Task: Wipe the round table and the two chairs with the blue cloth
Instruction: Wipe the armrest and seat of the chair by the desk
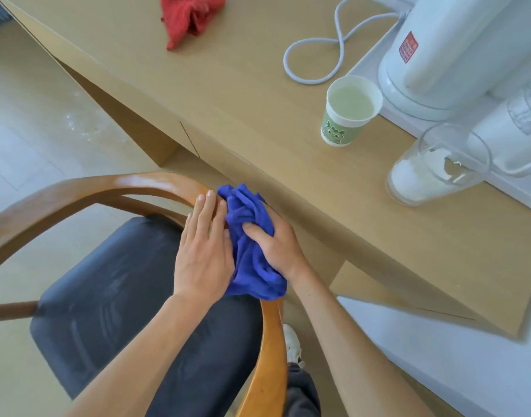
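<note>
A wooden chair (77, 191) with a curved backrest rail and a dark padded seat (122, 296) stands in front of me, pushed against a light wooden desk (228, 94). The bunched blue cloth (249, 236) lies on the right end of the chair's rail. My right hand (276, 245) grips the cloth from the right, fingers curled into it. My left hand (204, 245) lies flat with straight fingers on the rail, touching the cloth's left side. No round table is in view.
On the desk lie a crumpled red cloth (192, 16), a grey cable (318, 52), a paper cup (348, 112) holding pale liquid, a white appliance (456, 55) and a clear jar (438, 167). My shoe (292, 341) shows beside the chair on the pale floor.
</note>
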Tool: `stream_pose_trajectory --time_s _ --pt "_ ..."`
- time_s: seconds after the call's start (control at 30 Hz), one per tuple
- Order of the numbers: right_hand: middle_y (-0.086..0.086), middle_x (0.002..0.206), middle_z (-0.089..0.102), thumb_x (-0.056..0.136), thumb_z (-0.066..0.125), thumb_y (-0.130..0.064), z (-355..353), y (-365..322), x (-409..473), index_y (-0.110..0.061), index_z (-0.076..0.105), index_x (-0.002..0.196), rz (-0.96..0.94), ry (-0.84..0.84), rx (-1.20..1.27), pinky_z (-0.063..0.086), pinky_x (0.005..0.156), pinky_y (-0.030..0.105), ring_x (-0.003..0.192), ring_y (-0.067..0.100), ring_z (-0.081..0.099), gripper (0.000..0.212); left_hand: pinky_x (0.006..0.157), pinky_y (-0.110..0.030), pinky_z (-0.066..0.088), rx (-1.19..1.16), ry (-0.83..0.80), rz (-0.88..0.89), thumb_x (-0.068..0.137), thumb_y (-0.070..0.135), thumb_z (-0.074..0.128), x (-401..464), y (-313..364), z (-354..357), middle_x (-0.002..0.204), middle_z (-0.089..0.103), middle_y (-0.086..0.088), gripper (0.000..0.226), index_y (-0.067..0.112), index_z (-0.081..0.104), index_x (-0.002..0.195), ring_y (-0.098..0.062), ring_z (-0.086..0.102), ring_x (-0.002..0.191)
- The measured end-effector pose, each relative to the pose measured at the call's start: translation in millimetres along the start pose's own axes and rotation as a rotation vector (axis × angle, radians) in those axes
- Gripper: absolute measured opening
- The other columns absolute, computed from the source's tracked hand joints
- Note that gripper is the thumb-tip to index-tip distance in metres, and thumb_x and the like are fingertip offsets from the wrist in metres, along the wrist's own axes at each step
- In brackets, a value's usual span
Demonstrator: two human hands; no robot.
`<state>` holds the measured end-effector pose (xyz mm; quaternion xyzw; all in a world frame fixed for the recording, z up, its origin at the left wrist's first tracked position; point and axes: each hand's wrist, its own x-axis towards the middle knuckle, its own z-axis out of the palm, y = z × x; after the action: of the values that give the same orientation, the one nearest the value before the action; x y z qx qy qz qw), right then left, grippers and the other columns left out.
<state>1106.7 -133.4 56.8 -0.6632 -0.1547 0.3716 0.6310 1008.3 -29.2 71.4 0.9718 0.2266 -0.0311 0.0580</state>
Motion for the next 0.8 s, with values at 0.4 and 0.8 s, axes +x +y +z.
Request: stream_pose_trajectory --time_s 0.4,0.8 --pt "-0.011 0.087 0.073 0.08 0.065 -0.027 -20.6 20.2 -18.9 -0.024 0.067 0.1 0.25 -0.008 0.126 0.05 0.072 0.016 0.087 0.005 0.069 0.021 0.118 -0.044 0.019 -0.228 0.111 -0.054 0.096 0.022 0.047 -0.1 9.1 -5.5 0.155 0.024 -0.019 0.055 -0.002 0.035 0.144 -0.031 0.017 0.146" --pt "-0.022 0.115 0.064 0.079 0.056 -0.01 -3.7 77.7 -188.4 -0.039 0.064 0.112 0.367 0.198 0.128 0.038 0.09 0.007 0.116 -0.01 0.051 0.045 0.119 -0.046 0.012 -0.048 0.025 -0.017 0.094 0.05 0.044 -15.4 29.3 3.3 0.158 -0.003 -0.022 0.087 -0.004 0.005 0.15 -0.035 -0.005 0.147"
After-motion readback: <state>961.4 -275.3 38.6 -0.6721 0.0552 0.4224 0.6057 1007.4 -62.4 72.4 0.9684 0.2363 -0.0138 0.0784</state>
